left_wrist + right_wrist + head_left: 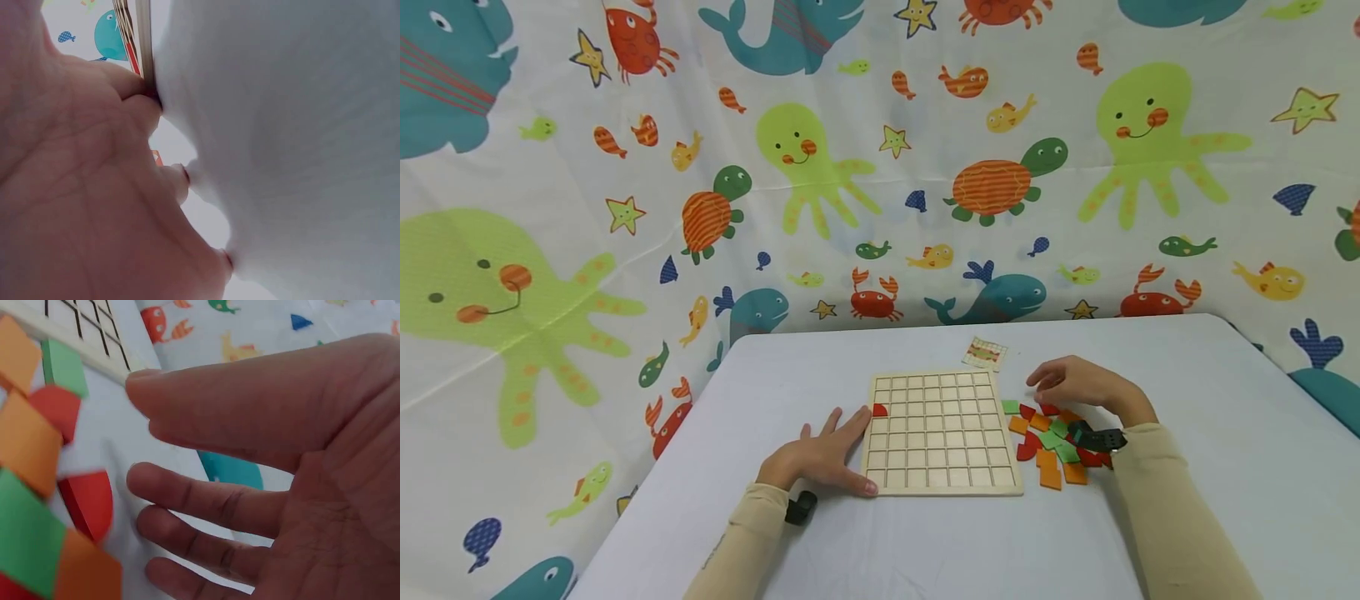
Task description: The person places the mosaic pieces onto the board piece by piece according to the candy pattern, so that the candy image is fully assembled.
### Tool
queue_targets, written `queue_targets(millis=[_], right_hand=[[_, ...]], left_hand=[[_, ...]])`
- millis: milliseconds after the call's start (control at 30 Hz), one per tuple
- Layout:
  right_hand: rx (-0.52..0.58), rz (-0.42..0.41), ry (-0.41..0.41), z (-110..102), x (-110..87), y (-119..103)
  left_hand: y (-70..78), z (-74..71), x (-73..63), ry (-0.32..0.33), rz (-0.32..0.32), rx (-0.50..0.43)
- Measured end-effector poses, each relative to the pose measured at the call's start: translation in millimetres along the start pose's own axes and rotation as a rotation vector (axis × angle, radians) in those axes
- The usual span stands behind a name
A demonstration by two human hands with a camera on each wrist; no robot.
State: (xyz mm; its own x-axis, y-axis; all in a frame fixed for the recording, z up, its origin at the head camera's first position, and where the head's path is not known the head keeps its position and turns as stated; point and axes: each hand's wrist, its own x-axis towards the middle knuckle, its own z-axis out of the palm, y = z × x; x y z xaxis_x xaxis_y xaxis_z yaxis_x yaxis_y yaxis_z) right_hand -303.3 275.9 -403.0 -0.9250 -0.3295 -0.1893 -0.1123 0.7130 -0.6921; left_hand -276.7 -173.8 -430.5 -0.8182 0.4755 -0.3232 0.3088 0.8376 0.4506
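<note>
A wooden grid board [936, 446] lies flat on the table, with one red rounded piece [880, 410] in its leftmost column, a few rows from the back. Spread along the left edge of the board is my left hand [822, 457], its thumb at the front corner and fingertips against the side. Over the far side of a loose pile of pieces hovers my right hand [1086, 385], fingers loosely bent and holding nothing. Below its fingers, the right wrist view shows a red rounded piece [90, 503], a green piece [64, 369] and an orange piece [28, 444].
Right of the board, several orange pieces [1048, 468], green pieces [1066, 452] and red pieces [1025, 452] lie scattered, some overlapping. A small printed card [985, 353] lies behind the board. A sea-animal curtain [910, 242] hangs behind the white table [955, 550].
</note>
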Motion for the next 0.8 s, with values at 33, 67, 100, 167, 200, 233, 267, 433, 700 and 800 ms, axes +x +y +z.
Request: queue_targets(millis=[33,67,100,167,200,233,267,433,700,800], right_hand=[[-0.010,0.014,-0.001,-3.1,-4.0,2.8],[-0.018,0.029,-0.002,-6.1,-8.2,6.0],[-0.027,0.043,-0.004,-8.9,-12.3,9.5],[-0.039,0.067,-0.009,-14.1,-19.8,16.9],[-0.036,0.077,-0.012,-16.2,-23.4,20.2],[-0.031,0.089,-0.013,-17.7,-26.4,23.4],[-0.021,0.101,-0.014,-18.5,-28.7,26.4],[0.046,0.121,-0.031,-17.1,-31.7,34.4],[0.010,0.102,-0.051,-12.7,-27.5,33.8],[-0.003,0.104,-0.051,-11.6,-24.7,33.7]], left_hand=[[1.2,-0.6,-0.7,-0.003,0.000,0.001],[2.2,-1.1,-1.1,-0.008,0.000,0.003],[2.8,-1.4,-1.8,-0.009,-0.001,0.004],[5.1,-2.9,-3.7,-0.010,-0.010,0.002],[5.7,-3.5,-4.4,-0.014,-0.014,0.001],[6.0,-3.8,-4.9,-0.016,-0.018,0.003],[7.5,-4.8,-6.0,-0.015,-0.025,0.003],[9.0,-5.9,-7.0,-0.014,-0.045,0.021],[7.7,-5.3,-5.9,-0.011,-0.034,0.011],[7.8,-4.9,-5.2,-0.012,-0.031,0.006]])
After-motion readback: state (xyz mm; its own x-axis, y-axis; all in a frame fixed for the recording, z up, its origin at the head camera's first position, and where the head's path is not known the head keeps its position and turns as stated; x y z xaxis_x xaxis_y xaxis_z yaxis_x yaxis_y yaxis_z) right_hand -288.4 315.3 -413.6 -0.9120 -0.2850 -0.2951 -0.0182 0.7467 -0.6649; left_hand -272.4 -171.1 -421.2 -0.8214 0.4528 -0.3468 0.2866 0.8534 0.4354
